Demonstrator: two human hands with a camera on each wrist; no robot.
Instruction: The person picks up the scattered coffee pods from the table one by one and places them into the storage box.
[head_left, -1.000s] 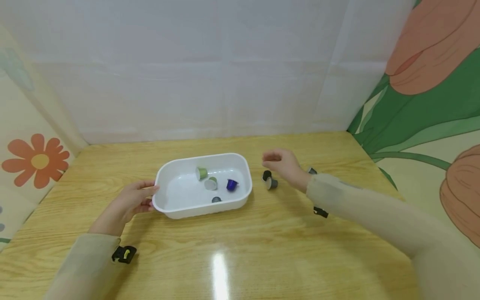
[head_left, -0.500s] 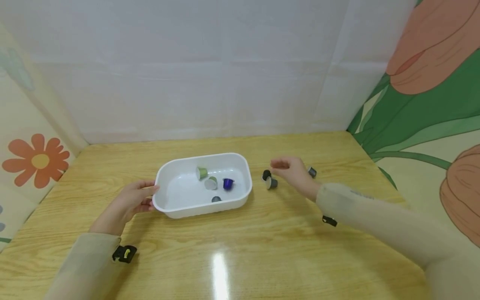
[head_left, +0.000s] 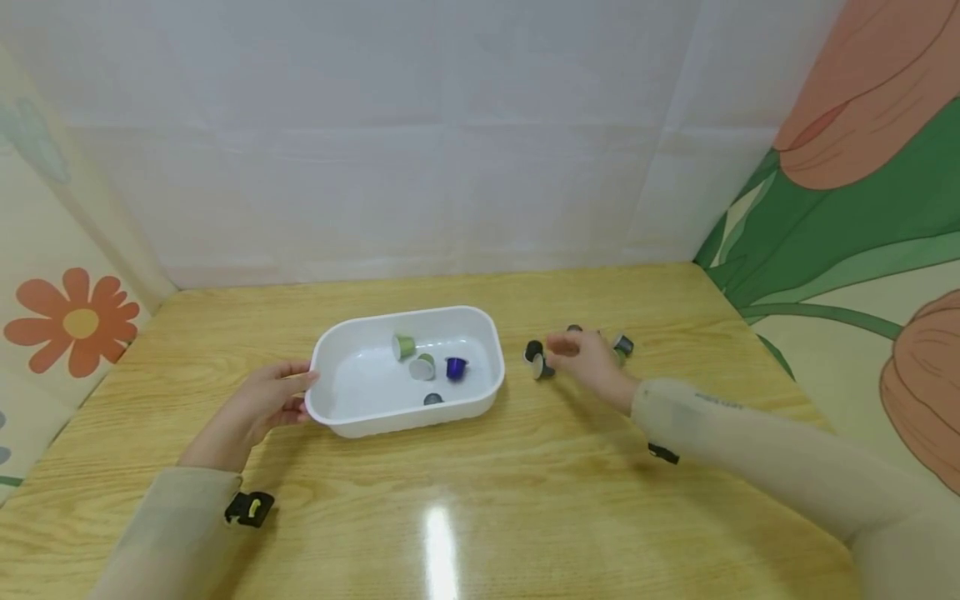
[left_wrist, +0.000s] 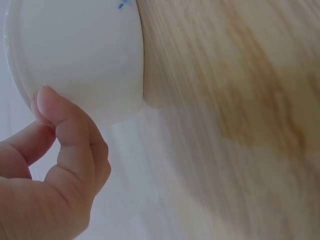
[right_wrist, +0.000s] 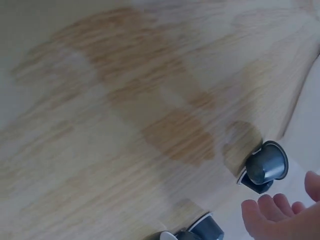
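Observation:
My left hand (head_left: 266, 400) grips the left end of a white plastic basin (head_left: 341, 427), thumb at its rim and fingers against the outer wall, as the left wrist view shows. Inside lie two green coffee capsules (head_left: 405, 347), a dark blue capsule (head_left: 456, 368) and a grey one (head_left: 432, 399). Right of the basin, my right hand (head_left: 596, 367) hovers low over the table beside a black capsule (head_left: 533, 350) and a grey capsule (head_left: 540, 367). In the right wrist view, its thumb and fingers stand apart with nothing between them, close to a dark grey capsule (right_wrist: 265, 164).
Beyond and right of my right hand lie more capsules, among them a dark one (head_left: 574, 328) and a grey one (head_left: 624, 343), some partly hidden by the hand. A white cloth (head_left: 450, 167) hangs behind the wooden table (head_left: 360, 517).
My right hand has moved right and lower, beside the capsules on the table. The dark blue capsule has rolled slightly left in the basin. My left hand has stayed put.

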